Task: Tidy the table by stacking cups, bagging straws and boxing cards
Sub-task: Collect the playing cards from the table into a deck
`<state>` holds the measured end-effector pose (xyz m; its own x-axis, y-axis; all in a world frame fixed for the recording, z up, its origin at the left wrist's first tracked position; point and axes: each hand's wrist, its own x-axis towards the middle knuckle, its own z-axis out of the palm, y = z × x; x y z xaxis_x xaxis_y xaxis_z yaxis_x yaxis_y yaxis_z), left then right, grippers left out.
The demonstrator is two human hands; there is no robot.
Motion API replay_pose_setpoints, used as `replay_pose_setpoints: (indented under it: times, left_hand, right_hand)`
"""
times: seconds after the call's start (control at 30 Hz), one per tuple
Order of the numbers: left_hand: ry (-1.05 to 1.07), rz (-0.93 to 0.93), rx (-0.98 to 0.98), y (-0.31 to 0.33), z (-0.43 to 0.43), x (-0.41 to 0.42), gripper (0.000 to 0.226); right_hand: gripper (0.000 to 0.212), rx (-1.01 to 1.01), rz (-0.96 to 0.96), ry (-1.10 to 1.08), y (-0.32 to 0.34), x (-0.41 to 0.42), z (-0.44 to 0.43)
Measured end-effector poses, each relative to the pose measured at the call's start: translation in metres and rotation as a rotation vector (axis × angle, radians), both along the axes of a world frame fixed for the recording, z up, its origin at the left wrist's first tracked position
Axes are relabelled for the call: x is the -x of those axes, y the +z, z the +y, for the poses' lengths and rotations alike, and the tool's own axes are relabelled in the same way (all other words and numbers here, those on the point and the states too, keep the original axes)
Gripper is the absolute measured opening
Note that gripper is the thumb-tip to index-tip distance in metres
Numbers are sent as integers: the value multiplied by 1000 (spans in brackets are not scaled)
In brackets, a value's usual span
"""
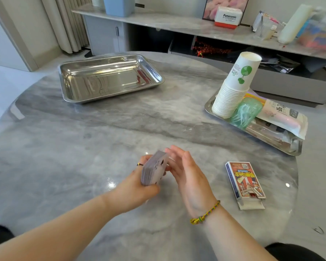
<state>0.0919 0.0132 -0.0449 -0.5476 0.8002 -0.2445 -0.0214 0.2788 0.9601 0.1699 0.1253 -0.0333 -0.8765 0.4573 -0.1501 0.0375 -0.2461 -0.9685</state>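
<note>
My left hand grips a squared deck of playing cards just above the table, near the front middle. My right hand is beside the deck with its fingers straight, touching the deck's right face. The card box lies flat to the right of my hands, its flap open toward me. A tall stack of white paper cups leans in the right steel tray. A bag holding straws and a green clear bag lie in that tray beside the cups.
An empty steel tray sits at the table's far left. The round grey marble table has its edge close on the right. Behind stands a long shelf with a Panasonic box and other items.
</note>
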Motion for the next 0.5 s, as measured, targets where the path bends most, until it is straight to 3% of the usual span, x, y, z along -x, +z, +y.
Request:
replay_pose_setpoints:
  times: [0.07,0.1,0.23,0.33,0.5]
  left_hand:
    - [-14,129,26,-5,5,2,54]
    - [-19,171,18,-6,6,3,51]
    - [23,311,-20,-4,6,12,32]
    - [14,285,-4,-3,6,14,25]
    - [82,307,-26,-13,13,4,33]
  right_hand:
    - [30,-55,10,-8,1,0,-5]
    - [26,-86,25,-22,0,0,-5]
    - [23,-118,119,-68,-1,-1,-4]
    - [32,-117,129,-165,-2,1,-1]
    - [19,-100,99,-185,2,11,7]
